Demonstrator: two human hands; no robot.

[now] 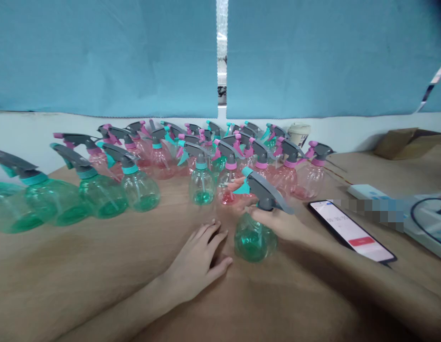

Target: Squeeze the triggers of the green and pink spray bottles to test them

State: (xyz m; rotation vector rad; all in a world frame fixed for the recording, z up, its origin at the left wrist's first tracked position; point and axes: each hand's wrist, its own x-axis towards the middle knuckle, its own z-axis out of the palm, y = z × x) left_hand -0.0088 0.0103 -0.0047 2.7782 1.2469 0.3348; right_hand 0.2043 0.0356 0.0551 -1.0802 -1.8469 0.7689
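A spray bottle (255,240) with green liquid, a grey head and a teal trigger stands near the middle of the table. My right hand (273,219) is closed round its neck, hiding the collar; some fingertips show to the left, beyond the bottle. Just left of that bottle, my left hand (199,259) rests palm down on the wooden table (109,266), fingers apart and holding nothing. Beyond the hands are a green spray bottle (202,185) with a teal collar and a pink spray bottle (227,183), partly covered by my right fingers.
Several green bottles (102,194) line the left side. Several pink bottles (284,178) and more green ones crowd the back. At right lie a phone (348,228) and a white box-like object with a cable (426,218). A paper cup (299,133) and cardboard box (405,142) stand behind.
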